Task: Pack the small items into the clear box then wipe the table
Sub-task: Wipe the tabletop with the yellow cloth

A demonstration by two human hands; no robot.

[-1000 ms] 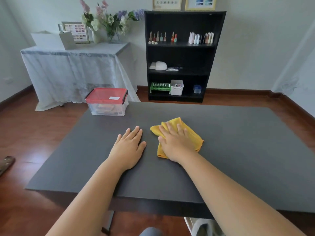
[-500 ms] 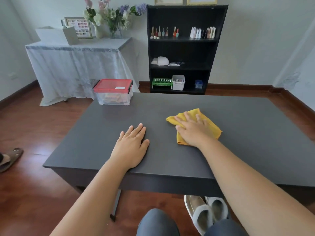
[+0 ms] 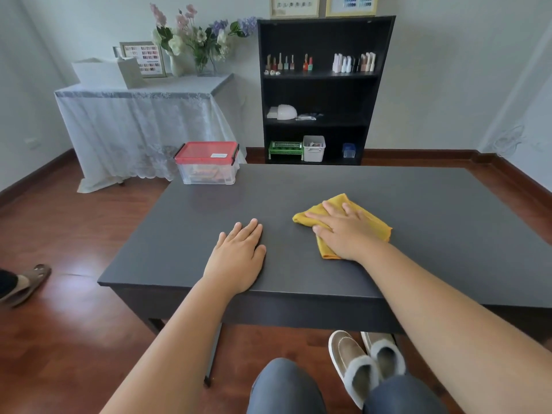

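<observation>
Yellow folded cloth [image 3: 370,218] lies under my right hand [image 3: 343,231], fingers spread flat, pressing it on the dark grey table [image 3: 448,219]. My left hand [image 3: 236,258] rests open, palm down, empty, near the front edge. Clear plastic box with red lid [image 3: 206,162] sits closed at far-left corner.

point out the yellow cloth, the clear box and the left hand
yellow cloth [image 3: 375,224], head view, bare right edge beside the knuckles
clear box [image 3: 206,174], head view, front wall below the red lid
left hand [image 3: 237,259], head view, back of the hand

Black bookshelf [image 3: 324,94], flowers [image 3: 197,37], slippers [image 3: 364,363] underneath.
</observation>
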